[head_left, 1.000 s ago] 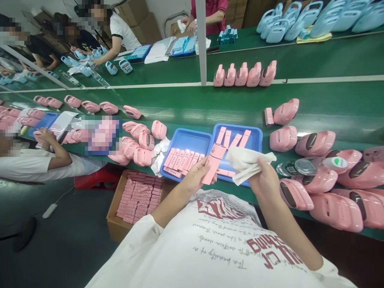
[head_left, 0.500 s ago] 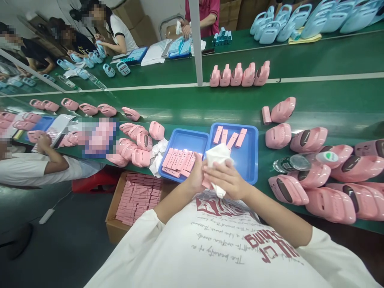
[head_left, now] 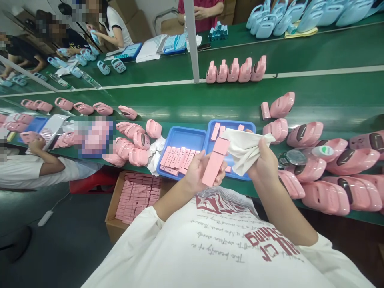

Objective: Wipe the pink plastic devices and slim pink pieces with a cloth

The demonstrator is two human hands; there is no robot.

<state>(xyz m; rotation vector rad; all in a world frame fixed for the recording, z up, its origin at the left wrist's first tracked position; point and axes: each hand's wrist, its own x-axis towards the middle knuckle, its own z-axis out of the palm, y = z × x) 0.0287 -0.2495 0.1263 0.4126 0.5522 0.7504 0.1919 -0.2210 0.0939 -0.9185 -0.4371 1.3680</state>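
The left hand (head_left: 196,174) is wrapped around a pink piece (head_left: 215,163), raised before the printed shirt (head_left: 180,260); the right hand (head_left: 264,163) grips a white cloth (head_left: 244,150) beside it. Upside-down shirt lettering reads "The beauty of a"; marks on the pink strips (head_left: 180,157) in the left blue tray (head_left: 187,138) are too small to read.

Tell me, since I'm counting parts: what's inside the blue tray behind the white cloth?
A few pink pieces show inside the blue tray. The white cloth in the right hand and pink block in the left hand cover much of it; what lies behind is hidden.
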